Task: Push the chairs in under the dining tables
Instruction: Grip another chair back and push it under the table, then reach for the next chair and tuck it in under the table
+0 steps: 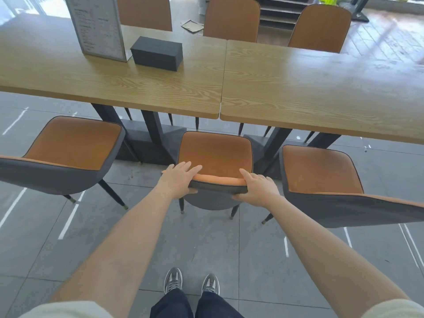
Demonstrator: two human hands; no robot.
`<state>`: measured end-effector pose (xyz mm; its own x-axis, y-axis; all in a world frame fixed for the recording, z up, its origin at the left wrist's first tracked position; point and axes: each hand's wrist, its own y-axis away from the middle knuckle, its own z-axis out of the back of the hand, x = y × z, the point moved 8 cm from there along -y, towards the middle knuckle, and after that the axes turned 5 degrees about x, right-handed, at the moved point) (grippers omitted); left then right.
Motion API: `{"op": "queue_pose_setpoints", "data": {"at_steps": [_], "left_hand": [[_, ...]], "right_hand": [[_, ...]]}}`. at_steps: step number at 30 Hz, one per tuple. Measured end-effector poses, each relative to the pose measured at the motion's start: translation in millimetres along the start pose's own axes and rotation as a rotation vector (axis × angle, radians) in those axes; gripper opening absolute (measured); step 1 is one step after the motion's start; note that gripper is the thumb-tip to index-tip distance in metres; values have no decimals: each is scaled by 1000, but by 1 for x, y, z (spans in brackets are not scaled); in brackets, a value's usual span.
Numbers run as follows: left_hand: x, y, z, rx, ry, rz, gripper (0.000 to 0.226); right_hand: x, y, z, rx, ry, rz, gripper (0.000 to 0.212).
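Observation:
An orange-and-grey chair (215, 152) stands in front of me, at the seam between two wooden dining tables, the left table (110, 81) and the right table (321, 92). Its seat sits just short of the table edge. My left hand (180, 181) grips the left end of its backrest top, fingers over the orange side. My right hand (258, 189) grips the right end the same way. A second chair (68, 148) stands pulled out on the left, and a third chair (321, 173) on the right.
A framed menu stand (98, 26) and a black box (157, 52) rest on the left table. Three more chairs (231, 19) line the far side. Black table legs and bases (151, 134) stand under the tables. My shoes (191, 283) are on grey floor tiles.

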<state>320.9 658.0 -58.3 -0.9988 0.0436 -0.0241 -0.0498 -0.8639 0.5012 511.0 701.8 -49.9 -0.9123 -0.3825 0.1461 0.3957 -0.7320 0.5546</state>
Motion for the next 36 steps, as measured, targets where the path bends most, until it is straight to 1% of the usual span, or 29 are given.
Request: {"op": "queue_pose_setpoints", "data": {"at_steps": [2,6,9,14,19,22,27,32,36], "left_hand": [[11,12,1,-11,-5,38,72],[44,42,9,-62,-19,136,66],[80,69,16,-110,-15,209,67],[150,116,23,-206,-21,296,69],[233,173,12,-254,-70,359,69],[289,217,1,-266,-87,386,71],[385,283,-17,-304,-16,455,77],[468,310,-30,-326,68,528,87],[522,306,-32,-322,64,548,94]], "right_hand": [[18,1,0,18,-24,20,84],[54,-1,9,-30,-35,46,76],[81,1,19,-70,-39,55,74],[148,6,32,-137,-9,104,79],[248,7,34,-201,20,166,80],[320,9,23,-202,9,190,81],[436,16,6,-201,14,240,85],[529,1,3,-189,47,306,91],[591,-33,9,-191,55,360,91]]}}
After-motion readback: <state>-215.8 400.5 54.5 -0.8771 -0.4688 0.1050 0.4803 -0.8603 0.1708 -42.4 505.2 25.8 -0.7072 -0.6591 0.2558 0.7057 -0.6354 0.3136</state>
